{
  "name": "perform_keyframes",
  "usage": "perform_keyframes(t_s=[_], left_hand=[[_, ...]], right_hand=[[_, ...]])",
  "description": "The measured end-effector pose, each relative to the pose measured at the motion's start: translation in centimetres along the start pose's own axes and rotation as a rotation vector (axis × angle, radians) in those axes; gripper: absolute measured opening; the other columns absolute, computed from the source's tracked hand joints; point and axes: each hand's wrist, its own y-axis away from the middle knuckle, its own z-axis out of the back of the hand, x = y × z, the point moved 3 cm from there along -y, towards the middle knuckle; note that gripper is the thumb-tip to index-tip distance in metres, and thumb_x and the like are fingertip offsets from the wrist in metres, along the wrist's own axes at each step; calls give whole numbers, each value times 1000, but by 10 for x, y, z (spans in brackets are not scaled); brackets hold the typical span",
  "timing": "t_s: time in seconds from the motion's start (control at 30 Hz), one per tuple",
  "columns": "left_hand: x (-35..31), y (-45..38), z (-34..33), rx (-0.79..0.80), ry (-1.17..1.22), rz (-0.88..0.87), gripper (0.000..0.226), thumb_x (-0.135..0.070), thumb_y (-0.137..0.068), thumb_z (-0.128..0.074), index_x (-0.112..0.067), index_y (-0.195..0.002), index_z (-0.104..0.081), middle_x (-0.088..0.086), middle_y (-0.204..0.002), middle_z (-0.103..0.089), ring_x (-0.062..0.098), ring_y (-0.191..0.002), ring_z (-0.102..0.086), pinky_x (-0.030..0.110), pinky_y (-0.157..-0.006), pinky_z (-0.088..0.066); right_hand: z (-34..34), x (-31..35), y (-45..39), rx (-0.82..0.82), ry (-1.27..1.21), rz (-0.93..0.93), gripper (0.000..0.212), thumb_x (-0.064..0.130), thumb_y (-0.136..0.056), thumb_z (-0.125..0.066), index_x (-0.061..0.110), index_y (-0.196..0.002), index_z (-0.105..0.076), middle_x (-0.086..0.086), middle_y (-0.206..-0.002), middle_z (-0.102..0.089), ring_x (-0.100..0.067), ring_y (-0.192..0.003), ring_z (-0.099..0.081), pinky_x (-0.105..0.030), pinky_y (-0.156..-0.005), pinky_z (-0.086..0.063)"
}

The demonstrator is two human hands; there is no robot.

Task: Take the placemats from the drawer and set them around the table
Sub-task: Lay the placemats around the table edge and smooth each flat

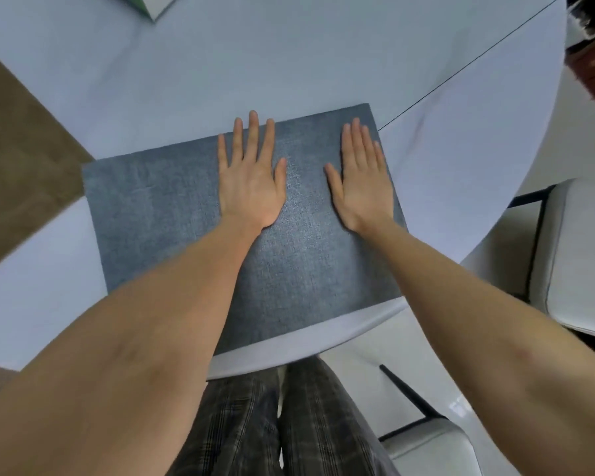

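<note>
Your left hand (251, 176) and right hand (363, 180) lie flat, fingers spread, gripping nothing, pressing the blue-grey placemat (172, 214) onto the table (289, 63) near its front edge. Sliding your palms off carelessly could drag it askew or overhanging.

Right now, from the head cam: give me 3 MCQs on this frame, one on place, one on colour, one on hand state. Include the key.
1. Where does the placemat lie?
A. On the table near its front edge
B. On a chair seat
C. On the floor

2. What colour is that placemat?
A. Red
B. Blue-grey
C. Yellow

3. How do the left hand and right hand stand?
A. Both fists
B. One lifts a corner
C. Both flat, palms down on the mat

Key: 1 A, it rests on the table just ahead of the person's legs. 2 B, denim-like blue-grey weave. 3 C, fingers spread, pressed on its right half.
</note>
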Motion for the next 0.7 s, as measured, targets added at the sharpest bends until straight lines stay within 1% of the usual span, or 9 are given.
perform_keyframes(t_s=[0.13, 0.2, 0.27, 0.3, 0.37, 0.43, 0.5, 0.6, 0.7], left_hand=[[2, 0, -2, 22, -23, 4, 60, -44, -102, -13, -16, -155, -5, 8, -162, -2, 27, -149, -1, 50, -120, -2], [2, 0, 2, 33, -46, 34, 61, -43, -102, -13, -14, -155, -3, 8, -162, 2, 28, -149, 3, 53, -119, -1], [-11, 9, 8, 13, -68, 7, 60, -40, -103, -17, -13, -154, -5, 8, -162, 2, 30, -149, 3, 57, -118, 0], [-22, 18, 11, -4, -58, -29, 58, -38, -103, -20, -12, -154, -8, 8, -162, -1, 30, -149, 1, 58, -117, -1], [-43, 45, 6, -18, -18, -72, 57, -38, -103, -23, -14, -154, -13, 7, -162, -6, 28, -149, -3, 57, -118, -1], [-52, 69, -8, 7, 5, -32, 59, -42, -103, -21, -16, -154, -10, 5, -162, -5, 26, -150, -3, 55, -118, 1], [-49, 77, -18, 4, -16, 3, 59, -43, -103, -18, -17, -155, -8, 4, -162, -6, 26, -150, -4, 53, -119, 1], [-50, 75, -19, -18, -27, -9, 58, -42, -103, -16, -17, -155, -9, 5, -162, -9, 26, -149, -6, 52, -119, 0], [-52, 76, -15, 40, -17, -10, 59, -43, -103, -15, -17, -155, -5, 4, -162, -4, 26, -149, -3, 51, -119, 3]], right_hand=[[9, -61, 45, -15, -2, -143, 60, 34, -102, -20, 4, -152, -5, -12, -161, -2, -22, -149, 0, -35, -121, 1], [9, -70, 61, 0, 29, -190, 61, 35, -103, -18, 3, -152, -2, -13, -160, 2, -23, -149, 4, -36, -121, 1], [16, -64, 60, -17, 46, -233, 63, 37, -103, -19, 1, -151, 0, -15, -160, 4, -24, -148, 6, -38, -121, 3], [20, -54, 54, -52, 31, -225, 63, 37, -102, -20, 1, -151, 0, -16, -160, 3, -25, -148, 5, -37, -121, 3], [23, -26, 43, -104, -49, -150, 63, 36, -102, -24, 1, -151, -4, -16, -160, 0, -25, -149, 2, -35, -121, 3], [13, 1, 39, -55, -74, -5, 62, 36, -102, -25, 4, -152, -7, -13, -160, -3, -22, -149, -1, -35, -121, 0], [-3, 7, 46, -2, -35, 101, 61, 38, -102, -21, 7, -152, -8, -9, -161, -5, -19, -149, -2, -34, -122, -3], [-3, -32, 57, -9, -19, 70, 59, 37, -102, -19, 9, -153, -7, -7, -161, -5, -17, -149, -3, -31, -121, -2], [6, -69, 81, 19, 10, -21, 59, 36, -103, -19, 9, -153, -4, -6, -161, -2, -16, -149, 0, -32, -121, 1]])
